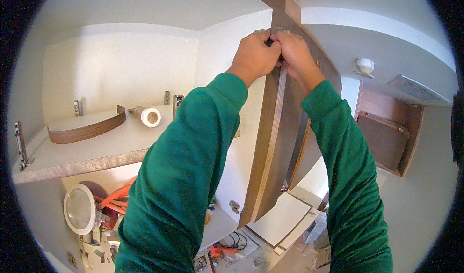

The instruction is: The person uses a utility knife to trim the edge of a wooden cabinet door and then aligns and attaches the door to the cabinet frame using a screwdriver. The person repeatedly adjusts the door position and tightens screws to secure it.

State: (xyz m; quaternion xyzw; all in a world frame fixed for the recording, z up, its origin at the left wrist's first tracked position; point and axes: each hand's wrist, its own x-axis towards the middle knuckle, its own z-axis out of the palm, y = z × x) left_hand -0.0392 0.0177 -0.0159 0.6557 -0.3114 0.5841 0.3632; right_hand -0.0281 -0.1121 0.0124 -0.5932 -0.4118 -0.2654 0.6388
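Observation:
Both my arms, in green sleeves, reach up to the top of a brown wooden cabinet door (282, 142) that stands edge-on beside the white cabinet. My left hand (252, 55) is closed, its thumb and fingers bent at the door's upper edge. Touching it, my right hand (294, 50) is closed too, with fingertips pressed against the same spot. A small greyish piece (276, 30) shows just above the fingers. Its kind is unclear, since the hands cover most of it.
On the cabinet shelf (96, 162) lie a curved brown edging strip (89, 129), a white-ended tube (151, 117) and metal hinges (21, 145). Below are a round light fitting (79, 208) and orange pipes (117, 198). White boards (278, 217) and an orange tool with black cord (224, 250) lie lower down.

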